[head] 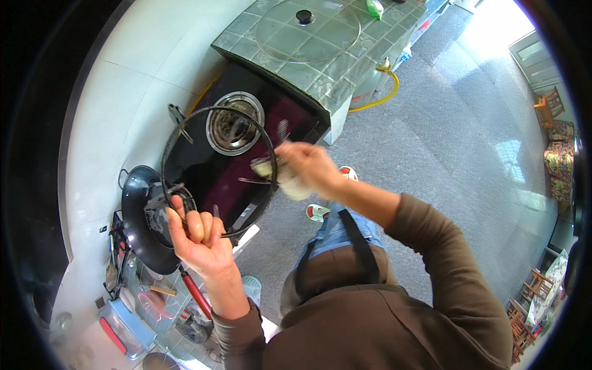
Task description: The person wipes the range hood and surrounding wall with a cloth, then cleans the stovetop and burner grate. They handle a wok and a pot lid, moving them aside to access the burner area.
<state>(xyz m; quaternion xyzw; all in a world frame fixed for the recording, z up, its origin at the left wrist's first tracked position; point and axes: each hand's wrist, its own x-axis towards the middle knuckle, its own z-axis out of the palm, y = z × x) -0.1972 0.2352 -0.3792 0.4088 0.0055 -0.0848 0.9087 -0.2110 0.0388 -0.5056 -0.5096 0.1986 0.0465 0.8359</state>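
Observation:
A black round pan-support ring (273, 159) with metal prongs is held up over a black glass gas hob (217, 196). My left hand (203, 240) grips the ring at its lower left, fingers curled around the rim. On its right side, my right hand (312, 166), blurred, holds a pale cloth (294, 185) against or close to the rim; contact is hard to tell. Behind the ring, one burner with a steel drip pan (235, 123) lies bare. A black wok (143, 217) with a red handle (196, 291) stands tilted beyond my left hand and partly hides the other burner.
A glass lid with a black knob (304, 17) lies on the tiled counter (319, 90) beyond the hob. Below it are a gas cylinder (363, 97) and yellow hose (394, 88). A blue-rimmed plastic box (132, 323) and an orange strainer (155, 303) sit at lower left.

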